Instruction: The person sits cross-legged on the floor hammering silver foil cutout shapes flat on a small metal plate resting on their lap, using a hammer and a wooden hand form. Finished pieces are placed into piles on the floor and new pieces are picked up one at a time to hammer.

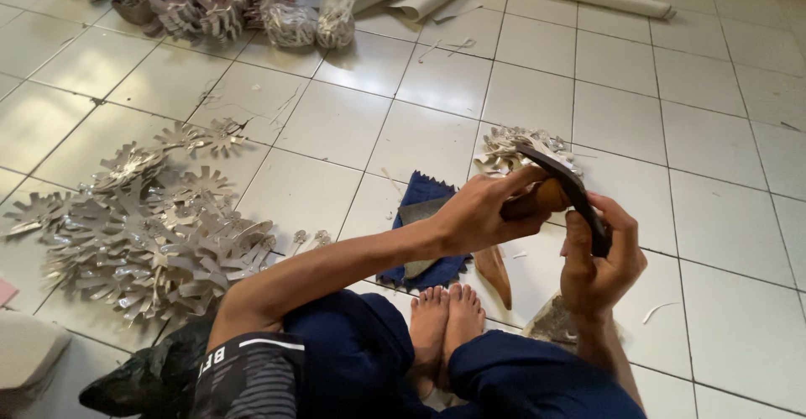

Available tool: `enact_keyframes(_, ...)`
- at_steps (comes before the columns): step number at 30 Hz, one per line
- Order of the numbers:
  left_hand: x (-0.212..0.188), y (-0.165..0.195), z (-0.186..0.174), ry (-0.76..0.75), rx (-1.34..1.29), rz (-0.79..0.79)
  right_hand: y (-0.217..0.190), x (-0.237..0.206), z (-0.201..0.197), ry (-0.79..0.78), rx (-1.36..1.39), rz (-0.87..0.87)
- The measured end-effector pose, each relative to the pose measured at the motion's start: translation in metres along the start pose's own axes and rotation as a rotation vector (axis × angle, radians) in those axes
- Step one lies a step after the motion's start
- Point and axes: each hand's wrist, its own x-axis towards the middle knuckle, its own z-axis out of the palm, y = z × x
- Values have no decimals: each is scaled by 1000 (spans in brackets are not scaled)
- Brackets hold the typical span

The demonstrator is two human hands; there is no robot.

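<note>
Your right hand (596, 268) holds the dark curved strip (571, 192) near its lower end, fingers pressed around it. The strip's long axis runs up and to the left, over the floor (672, 133). Your left hand (483, 213) closes its fingers on a brown wooden piece (541, 198) just under the strip, touching it. Blue cloth (428, 217) lies below.

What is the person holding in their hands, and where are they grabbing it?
A curved dark blade: the left hand grips its wooden handle, the right hand pinches the blade's lower end.
</note>
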Motion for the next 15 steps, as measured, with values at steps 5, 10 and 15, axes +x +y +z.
enact_keyframes(5, 1, -7, 2, -43, -20, -33, 4, 0, 0, 26, -40, -50)
enact_keyframes(10, -1, -7, 6, 46, -46, 52, 4, -3, -2, 22, 331, 65)
enact_keyframes(15, 5, 2, 10, 206, -181, -68, 2, 2, 12, -132, 568, 181)
